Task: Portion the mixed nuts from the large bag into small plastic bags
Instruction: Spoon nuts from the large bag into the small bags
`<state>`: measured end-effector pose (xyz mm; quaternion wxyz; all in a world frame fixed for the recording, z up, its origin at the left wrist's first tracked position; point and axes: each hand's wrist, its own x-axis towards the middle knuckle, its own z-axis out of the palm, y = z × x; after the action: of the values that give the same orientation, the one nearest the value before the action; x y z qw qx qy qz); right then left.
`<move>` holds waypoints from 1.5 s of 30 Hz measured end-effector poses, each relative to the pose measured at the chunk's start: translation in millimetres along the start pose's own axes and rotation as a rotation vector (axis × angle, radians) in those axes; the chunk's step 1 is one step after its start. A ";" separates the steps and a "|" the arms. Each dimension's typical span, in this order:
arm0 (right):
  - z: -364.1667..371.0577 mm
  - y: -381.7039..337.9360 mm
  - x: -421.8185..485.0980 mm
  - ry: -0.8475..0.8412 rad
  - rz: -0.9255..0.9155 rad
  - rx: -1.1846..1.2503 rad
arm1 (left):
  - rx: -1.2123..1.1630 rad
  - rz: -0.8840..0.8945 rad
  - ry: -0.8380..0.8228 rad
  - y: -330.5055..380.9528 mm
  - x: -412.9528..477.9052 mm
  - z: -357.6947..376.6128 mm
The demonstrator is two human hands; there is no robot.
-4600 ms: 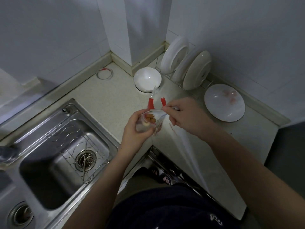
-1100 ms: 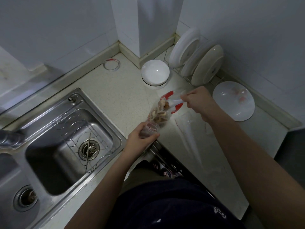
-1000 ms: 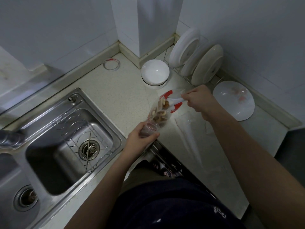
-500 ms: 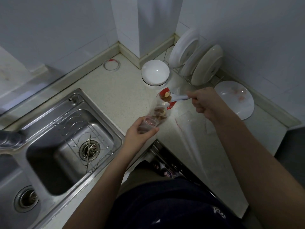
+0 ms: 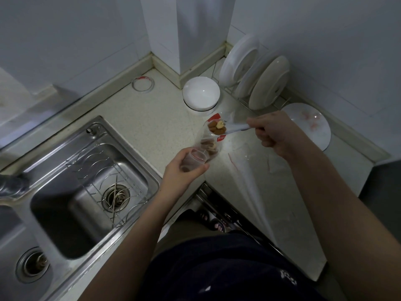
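Observation:
My left hand point(image 5: 182, 170) grips a small clear plastic bag point(image 5: 193, 160) with its mouth held open, low over the counter edge. Just beyond it stands the large clear nut bag point(image 5: 210, 142) with red trim, nuts showing through its side. My right hand point(image 5: 273, 132) holds the handle of a white spoon point(image 5: 235, 128). The spoon's bowl carries several brown and pale nuts point(image 5: 217, 127) above the large bag's mouth.
A steel double sink point(image 5: 86, 183) with a wire rack lies at left. An upturned white bowl point(image 5: 201, 92), plates in a rack point(image 5: 256, 77) and a flat white plate point(image 5: 308, 124) sit at the back right. Flat clear plastic bags point(image 5: 251, 161) lie on the counter. A tape ring point(image 5: 143, 84) is near the wall.
My right hand has lifted the spoon out of the large bag, now loaded with nuts. My left hand keeps the small bag in the same place.

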<state>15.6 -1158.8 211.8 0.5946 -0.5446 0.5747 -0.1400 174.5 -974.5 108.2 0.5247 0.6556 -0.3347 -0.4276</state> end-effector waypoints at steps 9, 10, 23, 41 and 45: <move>6.1 -4.7 -29.7 -0.132 -0.146 -0.292 | -0.009 0.053 -0.044 1.7 4.4 3.8; 8.3 -4.3 -31.9 -0.124 -0.168 -0.343 | -0.015 0.061 -0.048 1.9 4.5 4.4; 26.7 -5.7 -46.9 -0.163 -0.785 -0.983 | -0.044 0.095 -0.036 5.7 2.9 11.8; 15.0 -23.4 -6.1 0.153 -0.936 -1.364 | -0.045 0.027 0.018 0.0 2.9 7.3; 36.5 -28.8 10.0 -0.078 -0.973 -1.563 | -0.032 0.011 0.028 -0.1 -0.2 5.3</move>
<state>62.3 -1159.6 220.5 -0.0481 -0.9774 0.1931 0.0718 169.5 -976.4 107.8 0.5422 0.6510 -0.3241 -0.4209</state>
